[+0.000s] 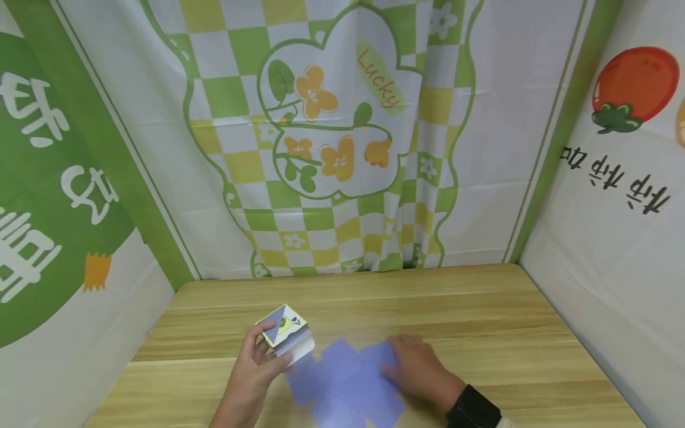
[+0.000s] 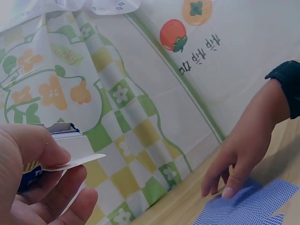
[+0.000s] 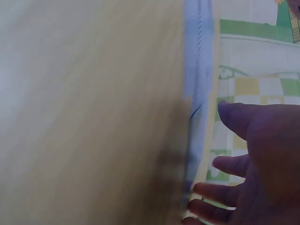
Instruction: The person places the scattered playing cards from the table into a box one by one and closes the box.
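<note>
My left hand [image 1: 254,364] grips a playing-card box [image 1: 285,324] with a spade sign and a blue and yellow face, held above the table. Its end is open, a white flap [image 2: 77,161] sticks out, and card edges show inside. The left thumb lies on that flap. On the table, blue-backed playing cards [image 1: 350,386] lie face down in an overlapping spread. Over the right side of the spread is my right hand [image 1: 421,367]. Its fingers are loosely bent, with thumb and fingers apart in the right wrist view, and its fingertips are at the cards.
The cards lie on a wooden table [image 1: 460,309]. A checked, flowered curtain [image 1: 332,226] hangs behind its far edge. Printed cloth walls [image 1: 605,255] stand at both sides. A dark cuff [image 1: 472,408] circles my right wrist.
</note>
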Tool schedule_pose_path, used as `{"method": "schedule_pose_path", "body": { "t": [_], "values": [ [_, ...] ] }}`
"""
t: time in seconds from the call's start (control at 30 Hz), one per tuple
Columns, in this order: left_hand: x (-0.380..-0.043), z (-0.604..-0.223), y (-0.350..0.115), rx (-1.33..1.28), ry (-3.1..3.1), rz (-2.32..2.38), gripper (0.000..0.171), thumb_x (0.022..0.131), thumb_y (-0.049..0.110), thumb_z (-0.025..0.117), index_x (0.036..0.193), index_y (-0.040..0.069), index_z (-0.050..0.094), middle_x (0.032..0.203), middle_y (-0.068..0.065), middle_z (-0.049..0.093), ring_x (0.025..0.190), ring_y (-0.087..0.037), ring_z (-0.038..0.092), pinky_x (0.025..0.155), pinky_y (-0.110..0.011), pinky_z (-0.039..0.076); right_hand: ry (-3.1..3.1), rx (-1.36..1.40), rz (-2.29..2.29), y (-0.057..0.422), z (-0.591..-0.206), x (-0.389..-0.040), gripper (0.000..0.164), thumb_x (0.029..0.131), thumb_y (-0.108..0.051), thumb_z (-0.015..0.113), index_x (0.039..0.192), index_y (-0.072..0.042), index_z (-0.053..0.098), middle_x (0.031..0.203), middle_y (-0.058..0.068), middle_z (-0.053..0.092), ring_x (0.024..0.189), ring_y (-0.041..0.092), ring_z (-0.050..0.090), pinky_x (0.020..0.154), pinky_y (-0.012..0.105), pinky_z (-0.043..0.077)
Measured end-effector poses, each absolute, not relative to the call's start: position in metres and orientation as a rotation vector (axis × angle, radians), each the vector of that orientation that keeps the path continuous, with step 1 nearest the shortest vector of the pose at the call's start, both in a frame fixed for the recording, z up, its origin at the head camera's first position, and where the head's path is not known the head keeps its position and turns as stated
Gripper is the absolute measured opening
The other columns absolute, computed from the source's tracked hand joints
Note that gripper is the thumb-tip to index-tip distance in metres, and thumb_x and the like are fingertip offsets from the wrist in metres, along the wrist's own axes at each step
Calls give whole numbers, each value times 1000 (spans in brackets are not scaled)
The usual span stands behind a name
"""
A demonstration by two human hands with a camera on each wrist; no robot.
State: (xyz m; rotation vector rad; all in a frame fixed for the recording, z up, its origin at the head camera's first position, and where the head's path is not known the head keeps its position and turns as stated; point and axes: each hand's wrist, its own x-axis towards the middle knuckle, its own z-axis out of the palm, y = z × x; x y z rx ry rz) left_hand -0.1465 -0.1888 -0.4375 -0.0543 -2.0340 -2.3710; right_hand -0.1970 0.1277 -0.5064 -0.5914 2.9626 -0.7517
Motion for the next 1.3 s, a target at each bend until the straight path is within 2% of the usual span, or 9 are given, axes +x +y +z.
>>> {"method": "schedule_pose_path", "body": {
  "t": [0.13,0.37,0.53,0.73,0.97,1.17,1.3],
  "values": [
    [-146,-435,-188,-24,-2052,-2385,74,86,-8,66,145,13,28,135,-18,46,109,-26,59,79,-34,59,2888,-606,-719,112,-501,-196,67,91,-47,71,139,-2,53,137,22,55,129,48,46,104,69,37],
    [-145,-437,-188,-11,-2071,-2384,75,86,-6,67,146,15,26,141,-21,41,112,-28,57,81,-34,58,2860,-657,-658,79,-490,-194,85,78,-56,79,140,-3,53,134,21,57,124,48,50,97,69,41],
    [-144,-437,-187,-15,-2065,-2373,75,85,-6,67,146,14,27,142,-21,41,110,-27,58,80,-35,58,2928,-733,-518,58,-488,-193,92,70,-62,82,137,-5,56,129,18,60,118,45,55,91,65,47],
    [-144,-437,-188,-31,-2066,-2392,76,86,-6,68,146,14,26,141,-21,40,110,-28,56,77,-34,58,2961,-709,-392,43,-489,-194,102,58,-65,87,135,-7,57,126,15,59,116,39,55,91,60,48],
    [-144,-436,-187,-45,-2075,-2396,75,86,-6,67,146,13,25,140,-21,39,109,-28,55,77,-32,58,3003,-692,-269,41,-490,-199,97,48,-66,90,121,-9,61,104,6,53,98,28,51,81,49,49],
    [-144,-437,-187,-71,-2074,-2381,74,87,-6,67,145,14,27,136,-19,42,107,-28,57,77,-34,58,3017,-740,-273,50,-487,-205,87,43,-65,92,106,-14,62,94,4,48,90,25,48,78,46,48],
    [-143,-436,-187,-76,-2070,-2369,74,86,-6,67,145,14,27,133,-19,44,105,-27,58,76,-34,58,3022,-774,-390,59,-494,-212,84,41,-59,95,103,-14,61,91,4,48,88,25,47,75,47,46]
  ]
}}
